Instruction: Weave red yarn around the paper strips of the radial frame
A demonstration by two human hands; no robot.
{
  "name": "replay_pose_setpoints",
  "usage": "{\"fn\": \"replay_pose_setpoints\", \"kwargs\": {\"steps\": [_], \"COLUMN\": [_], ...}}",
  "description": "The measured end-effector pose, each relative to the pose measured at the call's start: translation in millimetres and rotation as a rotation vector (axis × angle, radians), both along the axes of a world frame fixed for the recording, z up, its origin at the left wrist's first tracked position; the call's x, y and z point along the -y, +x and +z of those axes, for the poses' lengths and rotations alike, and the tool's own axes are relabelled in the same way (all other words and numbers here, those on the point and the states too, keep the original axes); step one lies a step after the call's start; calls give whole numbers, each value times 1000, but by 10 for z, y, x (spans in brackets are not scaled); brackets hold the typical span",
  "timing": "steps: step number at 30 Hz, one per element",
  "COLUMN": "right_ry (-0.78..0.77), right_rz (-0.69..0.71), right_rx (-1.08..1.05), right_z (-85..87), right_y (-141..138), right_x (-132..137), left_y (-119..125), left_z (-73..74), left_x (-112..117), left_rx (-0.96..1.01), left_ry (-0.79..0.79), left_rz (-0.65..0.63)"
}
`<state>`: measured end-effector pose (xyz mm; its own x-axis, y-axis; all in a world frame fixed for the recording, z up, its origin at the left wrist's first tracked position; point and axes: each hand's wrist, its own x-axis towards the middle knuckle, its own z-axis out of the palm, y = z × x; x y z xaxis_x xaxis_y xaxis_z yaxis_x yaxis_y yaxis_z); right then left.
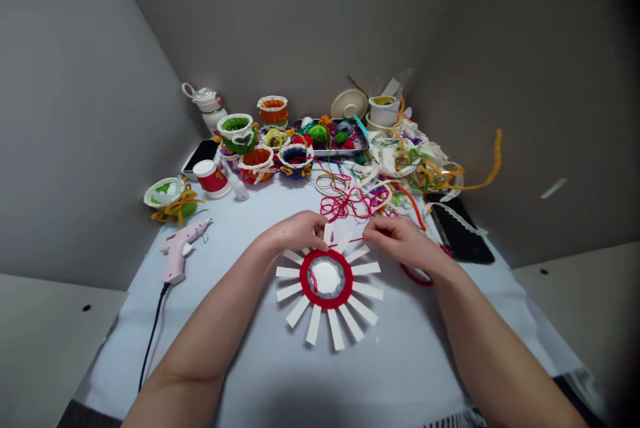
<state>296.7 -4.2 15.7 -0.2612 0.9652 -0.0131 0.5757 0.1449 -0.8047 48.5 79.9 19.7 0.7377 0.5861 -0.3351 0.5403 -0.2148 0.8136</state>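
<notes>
A paper cup cut into white strips (335,329) lies splayed like a sun on the table, its centre ringed with grey and red yarn (341,296). My left hand (303,231) pinches the strips at the far edge of the cup. A short stretch of red yarn (356,240) runs from there to my right hand (387,238), whose fingers are closed on it. Beyond both hands a loose tangle of red yarn (340,207) spreads over the table. Past my right wrist, a loop of red yarn (417,276) rests on the tabletop.
To the left lies a pink glue gun (177,251) with a black cord. Several yarn-woven cups (257,163), a red paper cup (211,178) and a tray of yarn balls (360,141) stand at the back. Lace and yarn scraps (425,155) heap by a dark phone (463,231) on the right.
</notes>
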Motion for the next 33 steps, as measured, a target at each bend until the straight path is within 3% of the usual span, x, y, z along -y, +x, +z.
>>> {"fn": "replay_pose_setpoints", "kwargs": {"steps": [4,8,12,19,23,27,33], "right_ry": [296,387,257,-193,-334,-293,-293], "right_rz": [-4,39,-19,-72,-37,88,180], "right_rx": [78,84,72,-47,-133,-107,-25], "right_z": [66,80,-12,-270,-306,-242,-142], "right_y": [-97,-113,-84,-150,-117,-90,-162], "right_x": [84,101,32,-67,-61,-36,20], "left_y": [-11,-67,-141,-144,-188,-262,-105], "left_z": [-9,33,52,-26,3,109,132], "left_x": [-20,-68,-123,-155,-155,-142,-17], "left_rx": [-16,-6,36,91,75,127,85], "left_ry": [20,20,8,-10,-89,-181,-101], "left_rz": [39,97,180,347,260,132,-17]}}
